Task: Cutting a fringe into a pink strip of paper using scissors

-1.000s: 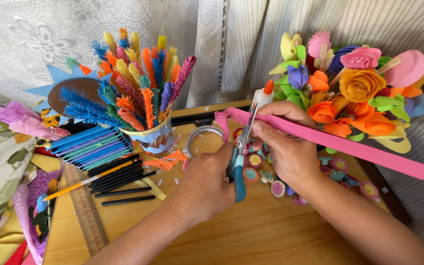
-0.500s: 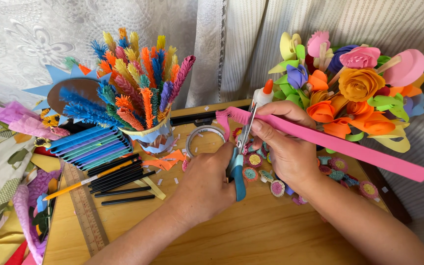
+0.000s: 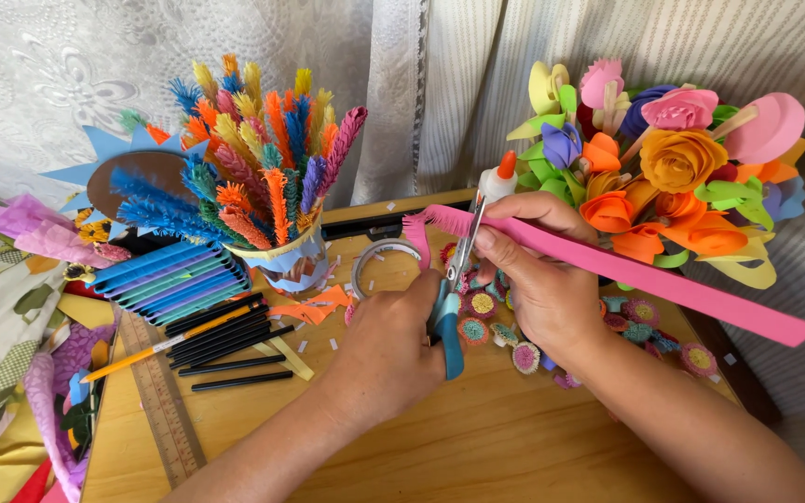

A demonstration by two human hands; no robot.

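A long pink paper strip (image 3: 663,279) runs from the middle of the wooden table (image 3: 477,447) out to the right, and its left end is cut into a fine fringe. My right hand (image 3: 538,289) pinches the strip near that fringed end. My left hand (image 3: 388,345) grips blue-handled scissors (image 3: 447,326), whose blades point up and cross the strip's edge beside my right fingers.
A cup of fringed paper stalks (image 3: 253,168) stands at left and a paper flower bouquet (image 3: 673,158) at right. A glue bottle (image 3: 496,182), tape roll (image 3: 379,265), coloured pens (image 3: 174,279), black pencils (image 3: 235,340), ruler (image 3: 165,405) and small paper discs (image 3: 514,349) lie around.
Both hands keep their grips. The scissors and the strip's fringed end have barely shifted in place.
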